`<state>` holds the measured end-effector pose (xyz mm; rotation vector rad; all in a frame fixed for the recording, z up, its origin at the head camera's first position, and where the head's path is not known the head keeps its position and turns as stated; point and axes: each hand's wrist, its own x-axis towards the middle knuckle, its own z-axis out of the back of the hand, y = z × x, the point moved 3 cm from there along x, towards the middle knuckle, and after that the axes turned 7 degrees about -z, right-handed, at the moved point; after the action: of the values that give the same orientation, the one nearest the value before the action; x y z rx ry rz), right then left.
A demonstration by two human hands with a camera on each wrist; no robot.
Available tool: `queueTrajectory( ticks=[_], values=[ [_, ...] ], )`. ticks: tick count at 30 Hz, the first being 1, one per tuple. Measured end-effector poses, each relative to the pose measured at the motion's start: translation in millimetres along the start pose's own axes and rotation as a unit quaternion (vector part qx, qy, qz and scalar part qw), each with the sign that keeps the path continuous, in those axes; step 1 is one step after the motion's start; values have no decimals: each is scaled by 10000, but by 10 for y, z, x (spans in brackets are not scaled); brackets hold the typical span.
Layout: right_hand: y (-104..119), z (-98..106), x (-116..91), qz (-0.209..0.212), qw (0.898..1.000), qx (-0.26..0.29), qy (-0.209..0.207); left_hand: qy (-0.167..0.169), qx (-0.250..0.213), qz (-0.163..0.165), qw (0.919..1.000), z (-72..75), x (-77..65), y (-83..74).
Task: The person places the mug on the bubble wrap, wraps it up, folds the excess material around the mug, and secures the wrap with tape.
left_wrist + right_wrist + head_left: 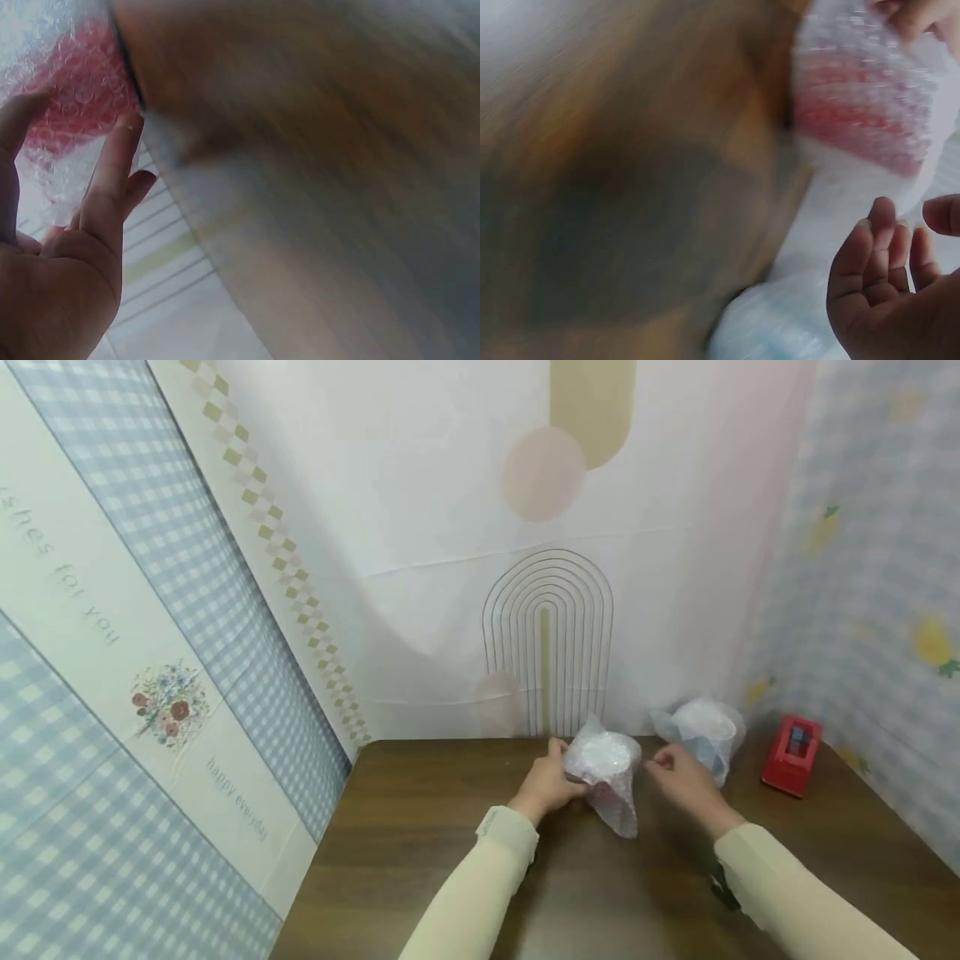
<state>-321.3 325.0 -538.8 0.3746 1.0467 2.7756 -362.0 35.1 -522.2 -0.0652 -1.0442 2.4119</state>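
Observation:
A bubble-wrapped bundle with a pale round top and a red side stands near the table's back edge. My left hand grips it from the left, thumb and fingers on either side of the wrap, as the left wrist view also shows around the red part. Just right of the bundle is my right hand, apart from it. In the right wrist view the fingers are loosely bent, with nothing between them and the thumb. What lies inside the wrap cannot be made out.
A second bubble-wrapped bundle, whitish with a blue part, stands behind my right hand. Farther right lies a red tape dispenser. The brown wooden table meets a printed cloth backdrop at its back edge.

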Motion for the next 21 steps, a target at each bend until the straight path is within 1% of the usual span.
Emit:
queueTrajectory(
  ticks=[2, 3, 5, 7, 8, 9, 11, 12, 14, 16, 19, 21],
  values=[
    [-156, 39, -56, 24, 9997, -236, 102, -54, -1, 93, 9999, -51, 24, -15],
    [-188, 78, -93, -35, 9995, -292, 118, -91, -5, 123, 9999, -71, 49, -31],
    [-179, 154, -177, -102, 9987, -409, 281, -168, -6, 205, 9996, -111, 78, -60],
    [-117, 228, -305, -147, 9974, -405, 573, -245, 38, 275, 9993, -164, 96, -83],
    [-111, 249, -373, -140, 9971, -371, 657, -266, 75, 292, 9992, -196, 102, -94],
    [-104, 263, -440, -114, 9968, -327, 725, -288, 90, 298, 9991, -228, 106, -107],
    [-95, 279, -540, 23, 9941, -311, 1034, -341, 120, 300, 9989, -278, 113, -130],
    [-101, 269, -577, 110, 9936, -348, 1073, -371, 133, 304, 9988, -298, 118, -139],
    [-70, 259, -630, 111, 9917, -421, 1208, -415, 139, 357, 9984, -328, 131, -153],
    [26, 276, -663, 10, 9882, -496, 1448, -494, 117, 395, 9979, -335, 158, -166],
    [193, 318, -688, -158, 9870, -705, 1433, -593, 141, 405, 9973, -329, 228, -196],
    [266, 343, -688, -141, 9867, -788, 1416, -630, 220, 387, 9970, -316, 286, -224]
  ],
)
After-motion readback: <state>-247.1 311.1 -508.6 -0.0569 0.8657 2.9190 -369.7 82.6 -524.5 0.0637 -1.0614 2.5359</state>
